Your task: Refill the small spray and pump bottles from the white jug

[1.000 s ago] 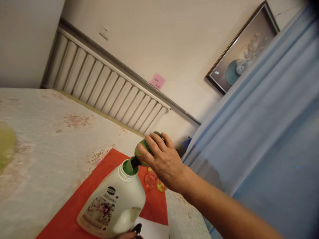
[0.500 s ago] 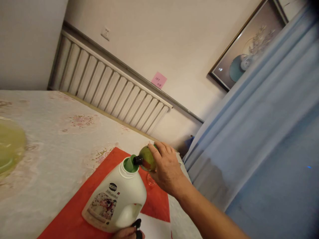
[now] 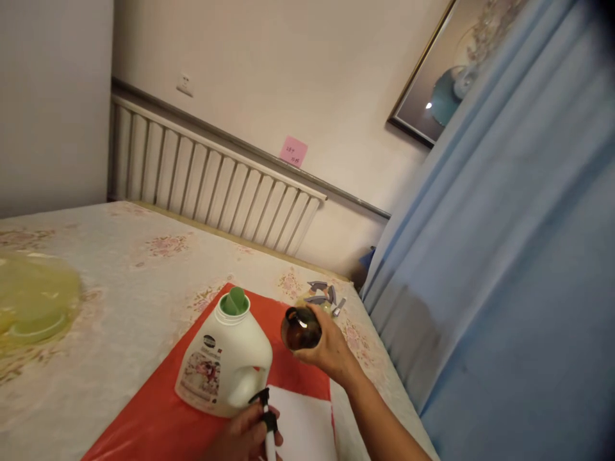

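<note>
So the big stuff first: a table under a pale cloth with a faded flower print, matte and a bit wrinkly, and on it a flat red mat, smooth like thin plastic or card. It runs under both hands.

On the mat, just left of the right hand, stands the white jug. It's chunky moulded plastic with a built-in handle, a printed label on the front and no cap on. A green funnel sits in its open neck, soft-looking plastic, empty as far as I can see.

The right hand is wrapped around a small brown bottle, round-bellied and glossy, glass or clear hard plastic. It's tipped on its side, held apart from the funnel, nothing running out. My guess is the pouring part is done or paused, and capping the jug and bottle is what's left.

The left hand is at the bottom edge, just in front of the jug's handle, closed on a black-and-white pump with a thin white tube. A white sheet lies right beside it.

Beyond the right hand there's a little heap of grey clips. Far left of everything sits a blurry yellow-green dish.
</note>
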Demonstrator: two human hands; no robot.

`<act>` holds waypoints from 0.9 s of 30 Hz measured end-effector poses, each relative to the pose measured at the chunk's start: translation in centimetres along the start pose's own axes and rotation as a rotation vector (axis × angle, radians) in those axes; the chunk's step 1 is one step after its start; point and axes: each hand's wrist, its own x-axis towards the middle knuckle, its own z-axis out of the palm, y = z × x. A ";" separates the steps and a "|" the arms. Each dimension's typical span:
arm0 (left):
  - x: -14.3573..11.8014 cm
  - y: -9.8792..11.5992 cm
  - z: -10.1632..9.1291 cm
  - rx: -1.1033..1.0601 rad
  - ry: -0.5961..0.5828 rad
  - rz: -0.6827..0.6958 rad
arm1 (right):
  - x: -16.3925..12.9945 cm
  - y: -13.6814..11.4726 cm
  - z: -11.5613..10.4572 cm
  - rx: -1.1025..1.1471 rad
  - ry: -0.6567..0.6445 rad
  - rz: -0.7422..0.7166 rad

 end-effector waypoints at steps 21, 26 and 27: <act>-3.7 8.9 11.0 0.382 0.321 0.699 | -14.5 2.8 0.5 0.320 -0.076 0.363; -3.6 8.0 11.1 0.491 0.350 0.717 | -15.4 2.8 0.5 0.345 -0.060 0.336; -3.5 7.8 11.1 0.517 0.362 0.719 | -15.5 2.7 0.5 0.353 -0.058 0.325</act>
